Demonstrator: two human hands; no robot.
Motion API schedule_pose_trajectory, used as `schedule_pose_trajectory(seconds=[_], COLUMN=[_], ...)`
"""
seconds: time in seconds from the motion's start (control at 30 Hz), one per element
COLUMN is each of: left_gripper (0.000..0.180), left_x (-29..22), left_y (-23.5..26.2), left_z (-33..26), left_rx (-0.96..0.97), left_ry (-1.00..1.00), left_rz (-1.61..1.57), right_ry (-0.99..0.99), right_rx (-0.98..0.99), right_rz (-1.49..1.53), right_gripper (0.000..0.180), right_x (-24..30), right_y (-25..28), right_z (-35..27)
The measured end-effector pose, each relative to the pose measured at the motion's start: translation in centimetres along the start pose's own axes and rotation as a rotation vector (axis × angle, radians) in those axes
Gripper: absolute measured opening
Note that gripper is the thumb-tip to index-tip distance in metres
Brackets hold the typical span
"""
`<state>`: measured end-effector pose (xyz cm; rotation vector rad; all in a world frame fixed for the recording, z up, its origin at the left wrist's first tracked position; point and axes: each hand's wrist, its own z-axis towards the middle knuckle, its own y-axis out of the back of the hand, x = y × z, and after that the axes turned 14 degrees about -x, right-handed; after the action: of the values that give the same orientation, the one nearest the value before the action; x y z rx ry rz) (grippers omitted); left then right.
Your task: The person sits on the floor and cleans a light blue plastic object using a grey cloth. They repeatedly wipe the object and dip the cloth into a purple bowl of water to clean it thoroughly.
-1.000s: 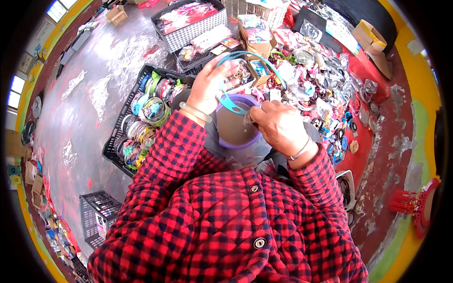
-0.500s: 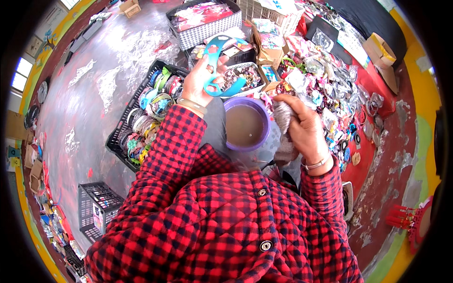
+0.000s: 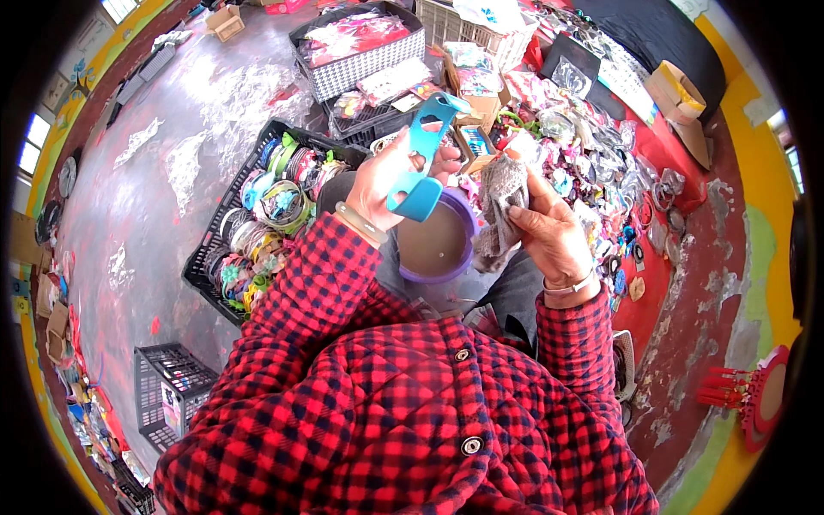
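Observation:
My left hand (image 3: 378, 182) is closed on a wide blue plastic headband (image 3: 419, 196), curved and with cut-out holes. It holds the band up in the air, tilted, above the far left side of a purple tub (image 3: 473, 230). Murky brownish water (image 3: 433, 242) fills much of that tub, which stands between my knees. In my right hand (image 3: 558, 236) a crumpled grey-brown rag (image 3: 500, 202) is pinched between thumb and fingers. The rag hangs over the tub's right rim, a short gap away from the headband.
Left of the tub, a black crate (image 3: 215, 257) holds many coloured hair bands. A checked basket (image 3: 369, 64) of packets stands beyond. Loose accessories and plastic bags (image 3: 592, 163) heap up on the right. Another black crate (image 3: 172, 395) sits at lower left.
The headband has turned in my left hand, which has moved slightly right and down. My right hand has brought the rag a little left and up, closer to the band.

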<state>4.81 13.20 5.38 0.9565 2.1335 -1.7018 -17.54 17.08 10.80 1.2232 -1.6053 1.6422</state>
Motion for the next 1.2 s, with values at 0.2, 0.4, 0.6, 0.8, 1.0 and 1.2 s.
schedule_pose_trajectory(seconds=[0.2, 0.4, 0.6, 0.8, 1.0, 1.2], left_gripper=[0.045, 0.045, 0.046, 0.036, 0.032, 0.033], left_x=[0.2, 0.8, 1.3, 2.1, 3.0, 5.4], left_y=[-1.3, -0.3, 0.9, 0.6, 0.4, -0.7], left_z=[-1.2, -0.6, 0.2, 0.0, 0.0, 0.0], left_rx=[-0.016, -0.029, -0.017, -0.170, -0.227, -0.248], left_ry=[0.013, -0.028, -0.259, -0.081, 0.008, 0.028], left_rz=[0.085, 0.074, 0.416, 0.103, 0.284, 0.190], right_ry=[0.236, 0.221, -0.158, -0.154, 0.129, 0.598], right_rx=[-0.217, -0.295, -0.369, -0.234, -0.196, -0.417], right_rz=[-0.046, 0.328, 0.107, -0.585, -0.390, -0.376], right_gripper=[0.038, 0.037, 0.026, 0.022, 0.018, 0.017], right_x=[0.9, 0.2, -1.7, -4.9, -3.4, -5.9], right_y=[3.6, 4.5, 6.0, 10.8, 2.8, 2.1], right_z=[1.1, 2.4, 3.8, 3.9, 2.3, 4.0])
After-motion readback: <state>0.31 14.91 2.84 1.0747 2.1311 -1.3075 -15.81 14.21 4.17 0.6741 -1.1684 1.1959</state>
